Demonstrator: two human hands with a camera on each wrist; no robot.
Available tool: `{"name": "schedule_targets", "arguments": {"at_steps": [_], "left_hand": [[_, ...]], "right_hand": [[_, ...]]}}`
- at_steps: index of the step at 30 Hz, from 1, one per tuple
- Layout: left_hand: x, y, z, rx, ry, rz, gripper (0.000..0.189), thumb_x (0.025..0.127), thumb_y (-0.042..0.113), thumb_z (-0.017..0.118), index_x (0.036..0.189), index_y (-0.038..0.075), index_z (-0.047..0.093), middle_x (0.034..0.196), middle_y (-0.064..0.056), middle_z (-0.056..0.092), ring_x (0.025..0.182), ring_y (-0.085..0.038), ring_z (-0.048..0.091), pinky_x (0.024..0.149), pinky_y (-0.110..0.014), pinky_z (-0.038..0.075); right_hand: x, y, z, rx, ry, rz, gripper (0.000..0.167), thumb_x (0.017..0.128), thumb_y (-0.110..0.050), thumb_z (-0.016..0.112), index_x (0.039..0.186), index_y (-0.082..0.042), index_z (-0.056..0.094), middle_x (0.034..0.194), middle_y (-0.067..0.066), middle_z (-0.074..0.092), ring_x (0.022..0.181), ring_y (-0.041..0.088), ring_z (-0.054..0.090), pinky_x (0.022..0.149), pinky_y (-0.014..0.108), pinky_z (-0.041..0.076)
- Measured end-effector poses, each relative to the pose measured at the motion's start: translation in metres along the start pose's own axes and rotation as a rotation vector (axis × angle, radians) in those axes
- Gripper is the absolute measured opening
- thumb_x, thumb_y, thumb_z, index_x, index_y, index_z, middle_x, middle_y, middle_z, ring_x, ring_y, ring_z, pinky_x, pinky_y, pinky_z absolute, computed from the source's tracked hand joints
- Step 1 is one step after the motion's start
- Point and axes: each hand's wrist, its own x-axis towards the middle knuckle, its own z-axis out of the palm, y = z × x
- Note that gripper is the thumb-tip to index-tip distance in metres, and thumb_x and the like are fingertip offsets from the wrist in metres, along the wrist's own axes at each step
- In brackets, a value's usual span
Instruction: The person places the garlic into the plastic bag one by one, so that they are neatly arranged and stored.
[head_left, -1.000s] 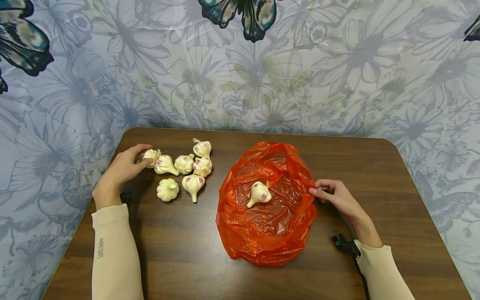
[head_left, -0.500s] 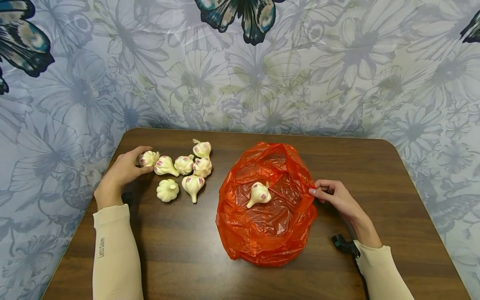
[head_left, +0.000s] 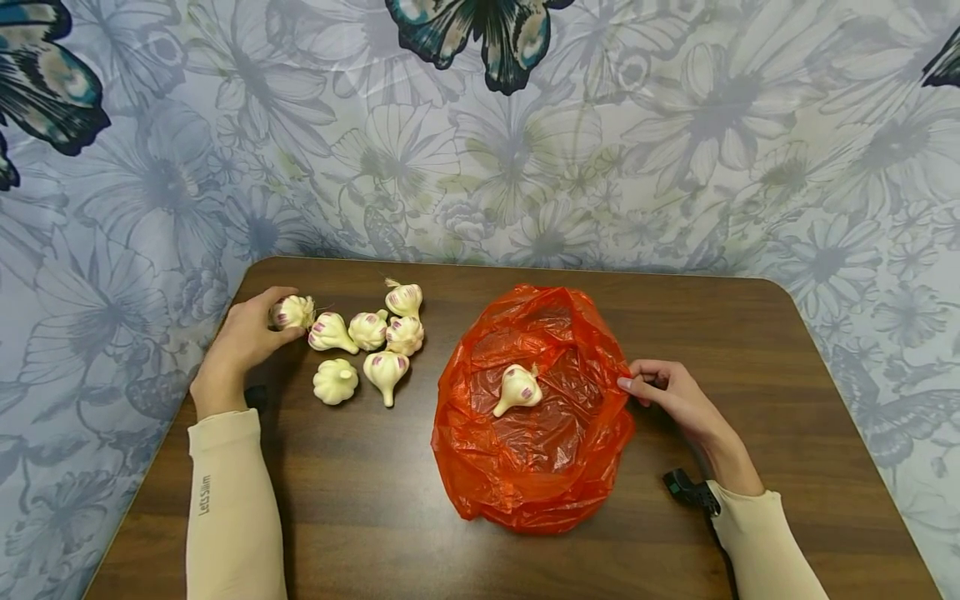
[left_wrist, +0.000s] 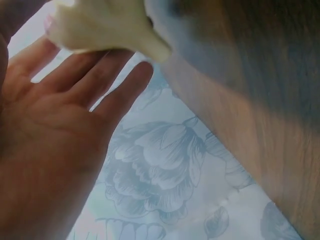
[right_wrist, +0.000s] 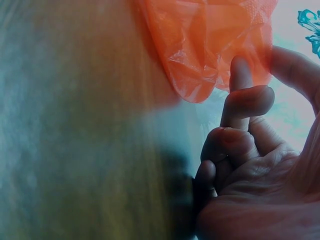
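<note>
At the table's left edge my left hand (head_left: pixel 242 346) holds a garlic bulb (head_left: pixel 295 312) between thumb and fingers. The left wrist view catches the same bulb (left_wrist: pixel 100 25) at its top, the stem pointing down to the right. Several other garlic bulbs (head_left: pixel 330 332) lie just right of that hand. A red plastic bag (head_left: pixel 525 496) stands with its mouth spread wide, one garlic bulb (head_left: pixel 519 390) lying inside. My right hand (head_left: pixel 686 400) pinches the bag's right rim. In the right wrist view, the orange-looking film (right_wrist: pixel 195 55) meets the thumb and fingertips.
The brown wooden table (head_left: pixel 360 517) ends at a floral cloth backdrop (head_left: pixel 517 183) behind and on both sides. A black wrist camera (head_left: pixel 690 492) sits at my right sleeve cuff.
The garlic bulb at my left hand has shifted slightly left and turned, with the fingers moving around it. My right hand and the bag stay in place.
</note>
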Motion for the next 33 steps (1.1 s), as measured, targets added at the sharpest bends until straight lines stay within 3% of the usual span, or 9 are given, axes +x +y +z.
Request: {"name": "schedule_targets", "arguments": {"at_steps": [5,11,16,24,31,33], "left_hand": [[-0.002,0.002,-0.002,-0.023,0.113,0.006,0.070,0.090,0.011,0.083,0.152,0.003,0.050,0.142,-0.034,0.058,0.126,-0.056,0.054,0.102,-0.070,0.042],[-0.004,0.009,-0.005,-0.072,0.139,0.005,0.077,0.092,0.009,0.080,0.159,0.009,0.043,0.147,-0.033,0.055,0.127,-0.055,0.053,0.101,-0.070,0.042],[-0.005,0.014,-0.006,-0.101,0.182,0.027,0.079,0.094,0.011,0.080,0.162,0.013,0.041,0.146,-0.032,0.055,0.118,-0.051,0.055,0.095,-0.069,0.043],[0.000,0.038,-0.005,-0.133,0.215,0.104,0.074,0.092,0.010,0.081,0.158,0.012,0.048,0.150,-0.026,0.056,0.132,-0.053,0.052,0.103,-0.070,0.041],[0.003,0.056,0.002,-0.123,0.207,0.149,0.072,0.091,0.009,0.083,0.155,0.011,0.051,0.145,-0.025,0.060,0.118,-0.046,0.059,0.094,-0.063,0.045],[0.004,0.061,0.004,-0.114,0.214,0.160,0.071,0.090,0.009,0.083,0.155,0.010,0.052,0.144,-0.024,0.061,0.119,-0.046,0.059,0.097,-0.064,0.045]], "right_hand": [[0.000,0.000,-0.001,0.016,-0.006,-0.002,0.016,0.103,-0.015,0.067,0.091,-0.004,0.068,0.070,-0.001,0.052,0.063,0.029,0.042,0.055,0.033,0.033],[-0.001,0.000,-0.001,0.016,-0.008,-0.008,0.016,0.104,-0.015,0.066,0.092,-0.004,0.068,0.070,-0.001,0.052,0.063,0.028,0.042,0.055,0.033,0.033],[0.000,0.000,-0.001,0.013,-0.008,-0.009,0.016,0.104,-0.015,0.066,0.092,-0.004,0.068,0.071,-0.001,0.052,0.064,0.027,0.043,0.056,0.033,0.034],[0.000,0.000,-0.001,0.007,-0.003,-0.012,0.017,0.104,-0.016,0.067,0.090,-0.006,0.068,0.068,0.000,0.052,0.062,0.029,0.042,0.054,0.035,0.034],[-0.001,-0.002,0.000,0.015,-0.015,-0.018,0.017,0.104,-0.016,0.066,0.092,-0.005,0.068,0.070,0.000,0.052,0.063,0.028,0.043,0.055,0.035,0.034],[-0.001,-0.002,0.000,0.019,-0.018,-0.017,0.017,0.104,-0.016,0.066,0.092,-0.004,0.068,0.071,0.001,0.052,0.063,0.029,0.043,0.055,0.036,0.034]]}}
